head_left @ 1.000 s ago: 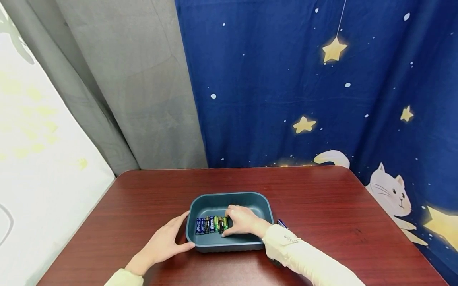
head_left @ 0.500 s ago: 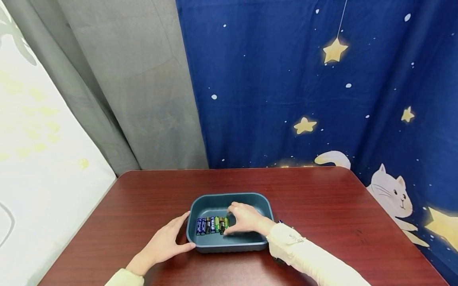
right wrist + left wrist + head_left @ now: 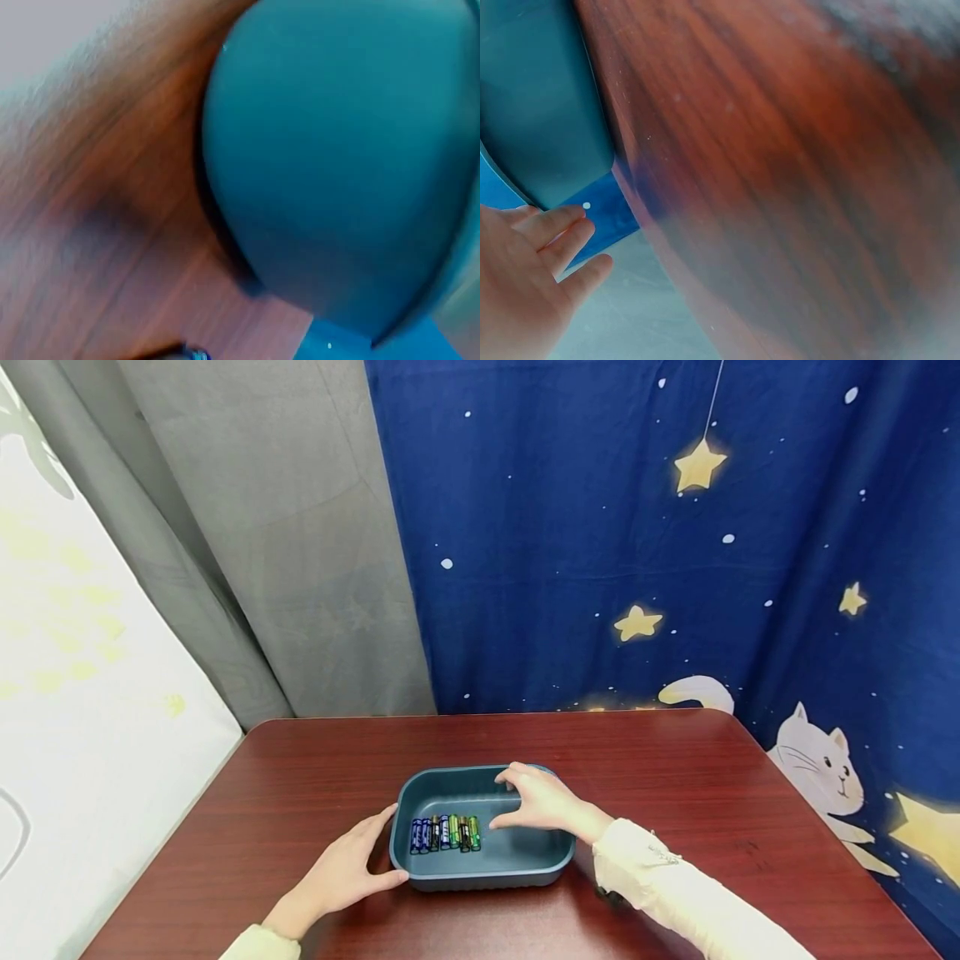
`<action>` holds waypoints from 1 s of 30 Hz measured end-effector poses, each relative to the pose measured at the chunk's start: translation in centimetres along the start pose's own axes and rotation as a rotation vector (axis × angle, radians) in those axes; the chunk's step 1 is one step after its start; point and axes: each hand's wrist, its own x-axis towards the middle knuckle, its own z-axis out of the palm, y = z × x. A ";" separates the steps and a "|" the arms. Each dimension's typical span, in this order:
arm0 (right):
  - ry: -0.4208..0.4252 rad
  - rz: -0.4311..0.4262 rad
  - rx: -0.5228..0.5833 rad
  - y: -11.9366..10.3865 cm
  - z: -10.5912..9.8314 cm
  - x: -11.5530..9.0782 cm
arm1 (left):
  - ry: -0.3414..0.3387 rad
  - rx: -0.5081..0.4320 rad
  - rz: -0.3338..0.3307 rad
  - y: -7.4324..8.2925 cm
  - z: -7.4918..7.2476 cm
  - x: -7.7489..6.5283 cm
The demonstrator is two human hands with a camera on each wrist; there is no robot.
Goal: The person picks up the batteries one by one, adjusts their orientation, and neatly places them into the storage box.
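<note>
A teal rectangular bin [image 3: 517, 858] stands on the table. Inside it, towards the left, several batteries [image 3: 445, 832] lie side by side in a row, some blue, some green, some dark. My left hand [image 3: 341, 865] rests against the bin's left end with fingers and thumb spread; the left wrist view shows its straight fingers by the bin's wall [image 3: 544, 112]. Over the bin's right half is my right hand [image 3: 546, 803], thumb and fingers apart, with nothing between them, to the right of the row. The right wrist view shows mostly the bin's outer wall [image 3: 337, 165].
The dark red wooden table [image 3: 675, 777] extends around the bin. In the right wrist view, part of a small blue shiny thing [image 3: 196, 353], perhaps a battery, lies on the table at the bottom edge. A blue star-patterned curtain [image 3: 555, 527] hangs behind the table.
My right hand has moved right and away from the battery row, uncovering its green right-end battery. The blue battery right of the bin is now hidden by my right arm. My left hand stays put.
</note>
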 end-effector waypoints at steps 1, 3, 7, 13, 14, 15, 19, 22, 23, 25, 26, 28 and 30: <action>0.007 0.003 0.009 0.2 -0.3 -0.1 | 0.002 0.001 0.001 0.0 0.0 0.0; 0.022 0.005 0.014 0.5 -0.8 -0.3 | 0.006 0.002 0.004 0.0 0.0 0.0; 0.051 0.001 0.018 1.3 -1.8 -0.7 | 0.011 0.009 0.007 0.0 -0.1 -0.1; 0.056 -0.019 0.078 2.7 -3.4 -1.8 | 0.008 0.012 0.000 0.1 -0.1 -0.1; 0.055 -0.027 0.094 2.9 -3.6 -2.1 | 0.008 0.012 -0.001 0.1 -0.1 -0.1; 0.056 -0.040 0.110 3.2 -3.7 -2.4 | 0.007 0.012 -0.001 0.1 -0.1 -0.1; 0.072 -0.080 0.150 4.2 -4.2 -3.5 | 0.007 0.015 -0.002 0.1 0.0 -0.1; 0.088 -0.092 0.148 5.0 -4.5 -4.2 | 0.009 0.019 -0.001 0.1 0.0 -0.1; 0.091 -0.094 0.146 5.2 -4.6 -4.5 | 0.009 0.020 -0.001 0.1 0.0 -0.1; 0.095 -0.090 0.143 5.8 -4.7 -5.0 | 0.011 0.021 0.001 0.1 0.0 -0.1; 0.096 -0.088 0.142 6.0 -4.8 -5.2 | 0.012 0.021 0.002 0.1 0.0 -0.1; 0.094 -0.086 0.141 6.6 -4.9 -5.7 | 0.012 0.022 0.002 0.0 0.0 -0.1; 0.086 -0.086 0.143 7.1 -5.0 -6.2 | 0.013 0.022 0.001 0.0 0.0 -0.1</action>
